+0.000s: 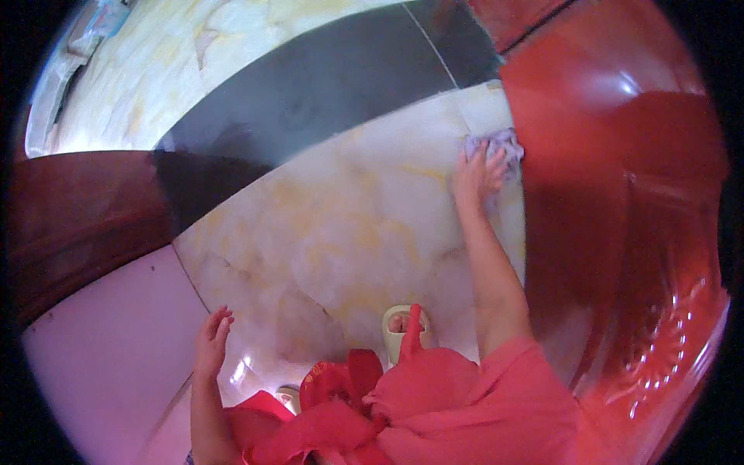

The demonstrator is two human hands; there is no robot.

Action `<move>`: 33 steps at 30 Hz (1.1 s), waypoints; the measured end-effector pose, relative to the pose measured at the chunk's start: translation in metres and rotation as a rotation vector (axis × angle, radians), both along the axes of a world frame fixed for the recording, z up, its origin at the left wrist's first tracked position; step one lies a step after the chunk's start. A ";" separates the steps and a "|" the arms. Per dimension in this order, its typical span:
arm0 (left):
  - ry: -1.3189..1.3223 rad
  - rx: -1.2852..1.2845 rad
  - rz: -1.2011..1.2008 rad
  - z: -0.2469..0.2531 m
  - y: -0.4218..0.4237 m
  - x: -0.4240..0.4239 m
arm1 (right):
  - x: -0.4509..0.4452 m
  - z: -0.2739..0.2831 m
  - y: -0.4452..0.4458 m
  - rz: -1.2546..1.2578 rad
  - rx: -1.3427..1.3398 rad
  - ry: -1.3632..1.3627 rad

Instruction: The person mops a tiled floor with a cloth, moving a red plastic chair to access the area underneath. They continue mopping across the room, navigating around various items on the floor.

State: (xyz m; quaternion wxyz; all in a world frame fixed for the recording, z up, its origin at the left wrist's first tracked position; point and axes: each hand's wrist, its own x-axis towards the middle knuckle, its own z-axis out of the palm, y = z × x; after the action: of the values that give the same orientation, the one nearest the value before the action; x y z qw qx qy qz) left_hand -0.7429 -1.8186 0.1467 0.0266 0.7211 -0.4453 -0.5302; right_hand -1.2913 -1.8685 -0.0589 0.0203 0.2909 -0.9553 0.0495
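My right hand (478, 174) presses a crumpled purple cloth (507, 145) against the marble-patterned floor tile (349, 221), fingers spread over it. The cloth lies right beside the lower edge of a glossy red door panel (569, 221). Part of it is hidden under my fingers. Lower left, my left hand (213, 340) hangs in the air with nothing in it, its fingers loosely bent and the thumb apart.
A dark stone threshold strip (325, 87) crosses the floor ahead, with lighter patterned tile (244, 35) beyond. A dark red frame (87, 215) borders the left. My pale slippers (401, 317) stand below, near dangling red apron fabric (325, 407). Raised moulding (668, 337) marks the door.
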 end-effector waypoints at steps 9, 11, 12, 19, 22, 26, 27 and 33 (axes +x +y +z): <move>-0.103 -0.198 -0.056 0.081 -0.050 0.003 | 0.069 0.033 -0.132 0.765 0.129 -0.391; -0.211 -0.204 -0.104 0.124 -0.066 0.009 | 0.059 0.041 -0.127 0.810 0.290 -0.464; -0.250 -0.183 -0.096 0.139 -0.076 0.014 | 0.056 0.045 -0.126 0.821 0.376 -0.494; -0.098 -0.300 0.063 0.141 -0.115 0.034 | 0.055 0.043 -0.143 0.745 0.502 -0.481; 0.132 -0.366 0.157 0.090 -0.153 0.012 | 0.055 0.041 -0.148 0.705 0.553 -0.492; 0.484 -0.390 0.238 0.014 -0.220 -0.048 | 0.055 0.013 -0.154 0.474 0.560 -0.609; 0.541 -0.295 0.267 0.012 -0.225 -0.052 | 0.061 0.014 -0.159 0.441 0.548 -0.722; 0.597 -0.335 0.499 0.012 -0.253 -0.044 | 0.197 0.028 -0.201 0.194 0.586 -0.624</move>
State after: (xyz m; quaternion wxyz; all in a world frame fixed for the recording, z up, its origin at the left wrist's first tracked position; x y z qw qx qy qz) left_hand -0.7865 -2.0719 0.1588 0.3986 0.6074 -0.3099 -0.6133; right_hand -1.0948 -2.0691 -0.0305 -0.3572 0.3439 -0.8576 -0.1365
